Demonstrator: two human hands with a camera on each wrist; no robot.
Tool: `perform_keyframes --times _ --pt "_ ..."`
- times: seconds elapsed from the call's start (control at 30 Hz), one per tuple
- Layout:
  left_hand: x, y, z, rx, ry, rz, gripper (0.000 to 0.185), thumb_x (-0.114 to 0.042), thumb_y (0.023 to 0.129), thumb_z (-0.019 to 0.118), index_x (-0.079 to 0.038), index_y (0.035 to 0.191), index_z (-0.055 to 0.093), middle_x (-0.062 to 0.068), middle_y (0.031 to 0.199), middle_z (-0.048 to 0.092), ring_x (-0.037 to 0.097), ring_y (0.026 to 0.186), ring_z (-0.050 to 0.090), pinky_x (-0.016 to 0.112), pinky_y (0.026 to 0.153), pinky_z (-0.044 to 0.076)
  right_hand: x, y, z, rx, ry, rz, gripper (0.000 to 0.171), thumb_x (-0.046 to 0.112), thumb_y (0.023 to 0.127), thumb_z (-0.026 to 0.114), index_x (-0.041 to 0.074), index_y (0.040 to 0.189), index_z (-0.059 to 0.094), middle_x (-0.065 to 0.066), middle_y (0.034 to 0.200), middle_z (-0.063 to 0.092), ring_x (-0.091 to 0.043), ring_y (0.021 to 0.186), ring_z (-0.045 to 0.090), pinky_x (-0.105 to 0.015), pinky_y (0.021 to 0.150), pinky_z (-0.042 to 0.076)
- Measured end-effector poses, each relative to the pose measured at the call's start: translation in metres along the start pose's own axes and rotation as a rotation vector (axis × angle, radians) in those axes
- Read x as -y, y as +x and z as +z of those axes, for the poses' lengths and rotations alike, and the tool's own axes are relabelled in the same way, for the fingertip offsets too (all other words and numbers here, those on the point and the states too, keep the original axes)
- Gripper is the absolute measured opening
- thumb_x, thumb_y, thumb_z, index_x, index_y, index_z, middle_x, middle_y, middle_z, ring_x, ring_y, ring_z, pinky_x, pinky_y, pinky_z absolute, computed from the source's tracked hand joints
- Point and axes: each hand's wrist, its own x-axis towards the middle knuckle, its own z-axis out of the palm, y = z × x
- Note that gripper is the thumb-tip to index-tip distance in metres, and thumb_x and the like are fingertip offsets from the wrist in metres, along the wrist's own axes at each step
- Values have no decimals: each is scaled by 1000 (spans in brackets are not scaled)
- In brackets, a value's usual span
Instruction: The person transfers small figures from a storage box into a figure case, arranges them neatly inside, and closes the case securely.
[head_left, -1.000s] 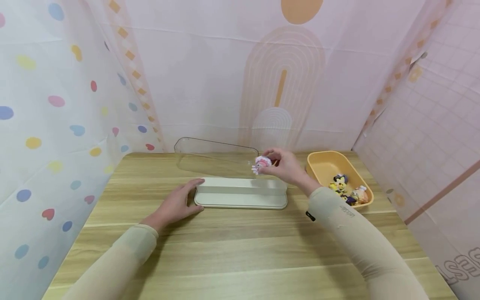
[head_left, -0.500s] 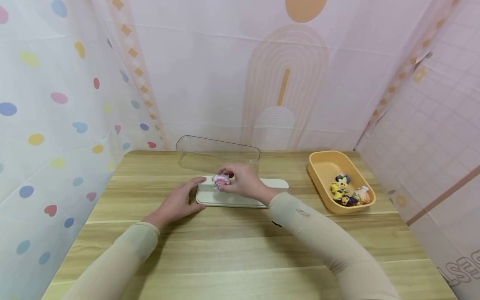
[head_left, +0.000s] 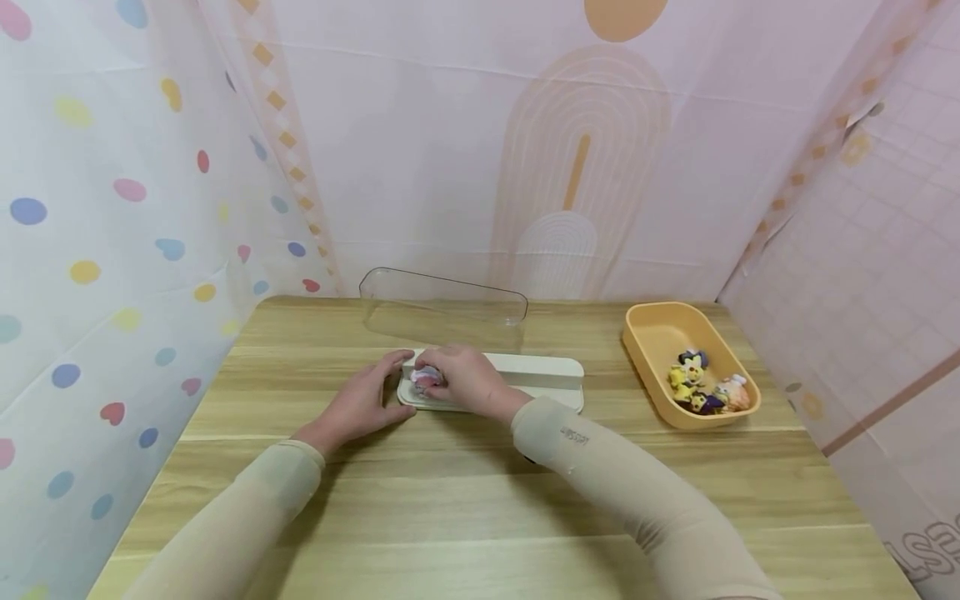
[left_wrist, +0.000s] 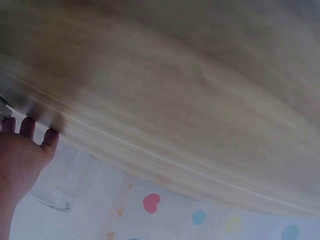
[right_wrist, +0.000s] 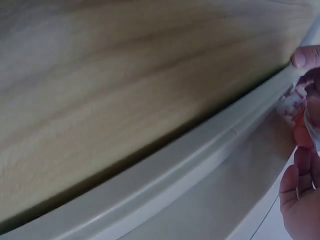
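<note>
Right hand (head_left: 459, 379) curled round a small pink-and-white figurine (head_left: 424, 379), held low over the left end of the white tray (head_left: 540, 377). Left hand (head_left: 365, 402) relaxed, fingers resting against that end. Figurine's facing unclear. Tray's long axis left to right. Sleeve print unreadable.

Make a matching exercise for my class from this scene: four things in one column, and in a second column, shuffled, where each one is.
Things:
1. pink toy
2. clear cover
3. yellow tub
4. left hand

Places:
A. on the table's right side, with small figures inside
B. at the left end of the white tray, fingers touching it
C. pinched by the right hand over the tray's left end
D. on the table behind the tray, near the wall

Pairs: 1-C, 2-D, 3-A, 4-B
</note>
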Motion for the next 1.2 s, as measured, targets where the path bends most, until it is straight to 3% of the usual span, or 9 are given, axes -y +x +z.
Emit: perform_keyframes --times 0.23,0.6,0.77,0.9,1.03,1.13,1.2 --pt "-2 1 -1 -11 -5 12 92 -30 88 90 -18 162 36 21 152 62 46 137 60 67 114 47 4 2 6 -19 -40 -40 37 28 94 85 18 127 71 -1 123 77 -22 114 74 -37 101 60" --pt "-1 1 -2 -1 8 8 94 -31 88 90 -18 163 35 22 151 62 48 136 60 68 113 48 9 1 9 72 -112 57 54 36 94 85 23 142 63 0 140 70 -22 133 64 -40 116 51" --pt "0 2 -2 -1 -3 12 94 -31 87 91 -18 163 36 22 149 63 46 134 62 67 113 48 8 -7 -1 82 -116 59 60 41 94 84 23 146 60 -1 144 67 -22 135 61 -40 118 49" --pt "1 2 -1 -3 -11 4 94 -30 86 91 -18 162 37 23 148 64 46 135 61 66 114 47 -3 -25 -29 103 -107 76 65 44 94 82 21 150 57 -4 150 64 -25 139 59 -47 124 44" --pt "2 -2 -2 -6 -24 -20 95 -30 86 91 -19 163 37 24 151 62 47 138 59 67 116 45 -35 -55 -73 62 -115 138 64 42 96 80 19 151 57 -9 149 65 -31 139 60 -53 121 46" --pt "3 -6 -4 -8 -31 -37 95 -30 86 92 -20 163 37 23 152 62 47 138 58 67 116 45 -73 -83 -114 -31 -151 223 55 34 98 78 13 147 62 -15 142 69 -39 132 64 -56 115 50" --pt "3 -8 -6 -10 -32 -39 95 -29 86 92 -19 163 37 23 151 62 48 138 58 67 116 45 -99 -102 -144 -79 -171 350 50 31 101 75 9 144 64 -19 139 71 -44 129 64 -60 113 49"
